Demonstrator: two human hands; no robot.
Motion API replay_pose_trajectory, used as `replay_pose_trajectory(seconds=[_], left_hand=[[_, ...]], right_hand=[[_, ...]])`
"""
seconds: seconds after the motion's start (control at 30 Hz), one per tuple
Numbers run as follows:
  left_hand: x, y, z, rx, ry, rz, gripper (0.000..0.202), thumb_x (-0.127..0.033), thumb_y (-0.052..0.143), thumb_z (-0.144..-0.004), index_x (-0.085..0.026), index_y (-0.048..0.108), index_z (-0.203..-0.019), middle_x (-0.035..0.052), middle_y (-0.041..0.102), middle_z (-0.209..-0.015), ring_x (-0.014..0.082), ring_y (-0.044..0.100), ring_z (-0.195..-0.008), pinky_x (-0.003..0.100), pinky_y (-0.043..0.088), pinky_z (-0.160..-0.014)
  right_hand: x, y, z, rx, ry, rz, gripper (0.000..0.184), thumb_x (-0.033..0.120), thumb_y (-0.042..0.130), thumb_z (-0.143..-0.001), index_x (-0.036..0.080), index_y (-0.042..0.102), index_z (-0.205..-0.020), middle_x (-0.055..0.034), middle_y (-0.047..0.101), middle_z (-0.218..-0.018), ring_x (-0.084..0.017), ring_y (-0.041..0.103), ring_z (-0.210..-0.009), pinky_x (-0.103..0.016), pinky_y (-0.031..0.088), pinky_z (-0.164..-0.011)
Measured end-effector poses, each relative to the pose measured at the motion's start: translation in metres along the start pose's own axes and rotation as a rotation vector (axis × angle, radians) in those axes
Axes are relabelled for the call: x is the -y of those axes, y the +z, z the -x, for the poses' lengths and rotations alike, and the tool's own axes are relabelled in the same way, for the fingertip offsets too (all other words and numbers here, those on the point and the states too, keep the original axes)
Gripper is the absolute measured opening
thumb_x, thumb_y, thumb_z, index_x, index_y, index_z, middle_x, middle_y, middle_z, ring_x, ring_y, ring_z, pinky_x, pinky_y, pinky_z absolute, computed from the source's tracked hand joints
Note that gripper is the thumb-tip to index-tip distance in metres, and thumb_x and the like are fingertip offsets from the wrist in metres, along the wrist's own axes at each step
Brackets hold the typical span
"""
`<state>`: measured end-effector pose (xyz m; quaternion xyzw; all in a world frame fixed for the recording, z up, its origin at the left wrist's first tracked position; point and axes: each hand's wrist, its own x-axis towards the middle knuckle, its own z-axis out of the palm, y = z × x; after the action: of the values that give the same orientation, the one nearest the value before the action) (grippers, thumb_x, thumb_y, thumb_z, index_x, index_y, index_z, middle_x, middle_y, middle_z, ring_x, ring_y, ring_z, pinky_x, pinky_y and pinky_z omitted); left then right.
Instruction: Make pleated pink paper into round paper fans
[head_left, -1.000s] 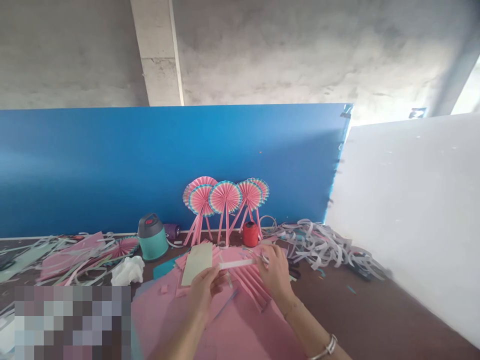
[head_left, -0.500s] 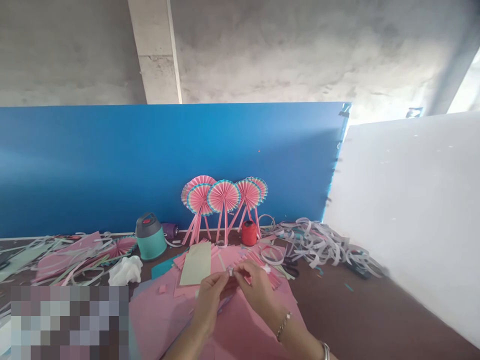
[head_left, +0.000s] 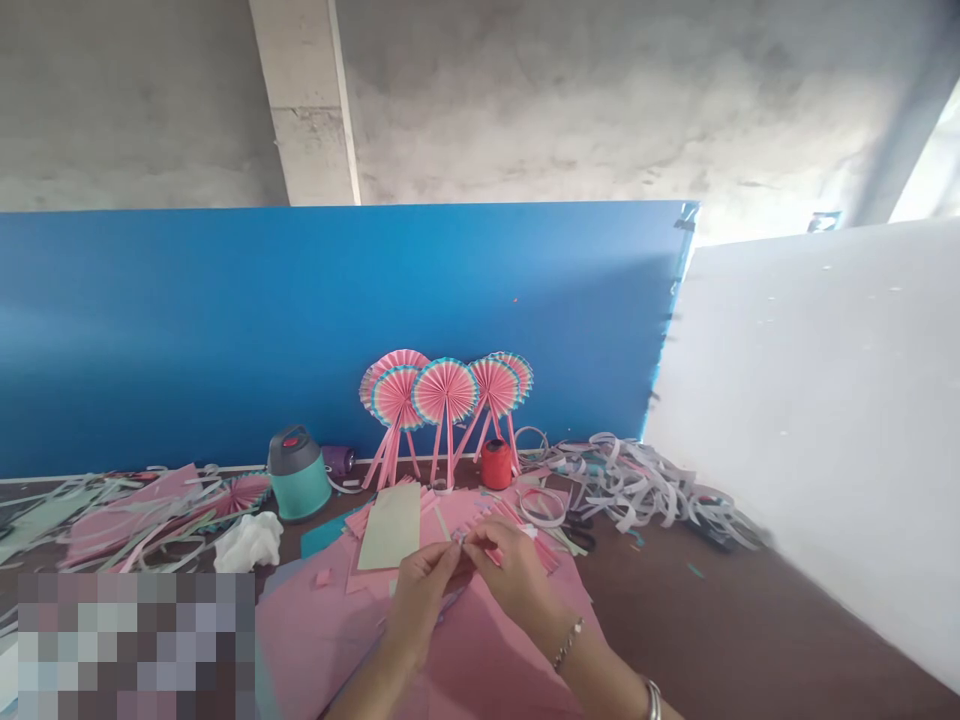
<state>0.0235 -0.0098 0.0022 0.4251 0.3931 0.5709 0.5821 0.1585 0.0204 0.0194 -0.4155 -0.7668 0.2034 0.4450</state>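
- One pleated pink paper strip [head_left: 475, 546] is under inspection; it is narrow and tightly folded, and the fingers hide most of it. It sits between the hands, above the middle of the work surface.
- Two hands are in view. The left hand [head_left: 420, 597] is closed, gripping the strip between thumb and fingers. The right hand [head_left: 516, 577] is also closed, pinching the strip from the right side.
- One bracelet [head_left: 568, 643] and one metal bangle [head_left: 652, 700] are worn on the right arm.
- One pale green card [head_left: 390, 527] lies just far-left of the hands, on pink paper sheets [head_left: 465, 655].
- Five pink paper rosettes [head_left: 445, 392] on strip handles lean against one blue board [head_left: 225, 330] at the far side.
- One red spool [head_left: 496, 465] stands just right of them; one purple spool [head_left: 337, 460] stands left.
- One teal-and-grey flask [head_left: 298, 473] and one crumpled white tissue [head_left: 249, 543] are far left.
- One heap of paper offcuts [head_left: 637, 490] lies far right, with dark-handled scissors [head_left: 578, 537] near it.
- Nothing stands between the hands and the strip.
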Motion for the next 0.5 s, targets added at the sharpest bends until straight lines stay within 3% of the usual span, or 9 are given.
replay_pose_trajectory(seconds=[0.2, 0.5], left_hand=[[-0.0028, 0.0045, 0.0032, -0.024, -0.003, -0.019, 0.039, -0.049, 0.071, -0.07, -0.014, 0.076, -0.087, 0.0095, 0.075, -0.085, 0.0246, 0.069, -0.085, 0.037, 0.051, -0.089], [-0.003, 0.0079, 0.0035, -0.052, -0.013, -0.019, 0.041, -0.051, 0.073, -0.066, -0.014, 0.076, -0.083, 0.0087, 0.075, -0.081, 0.0251, 0.069, -0.083, 0.036, 0.052, -0.085]], right_hand=[[0.0008, -0.003, 0.0001, 0.037, 0.003, 0.069, 0.017, 0.006, 0.055, -0.077, 0.018, 0.061, -0.066, -0.0004, 0.061, -0.068, -0.014, 0.054, -0.065, -0.023, 0.039, -0.061], [-0.0048, -0.001, 0.0024, 0.007, -0.127, 0.116, 0.017, 0.011, 0.049, -0.085, 0.018, 0.058, -0.072, -0.0025, 0.061, -0.073, -0.015, 0.054, -0.069, -0.025, 0.042, -0.064]])
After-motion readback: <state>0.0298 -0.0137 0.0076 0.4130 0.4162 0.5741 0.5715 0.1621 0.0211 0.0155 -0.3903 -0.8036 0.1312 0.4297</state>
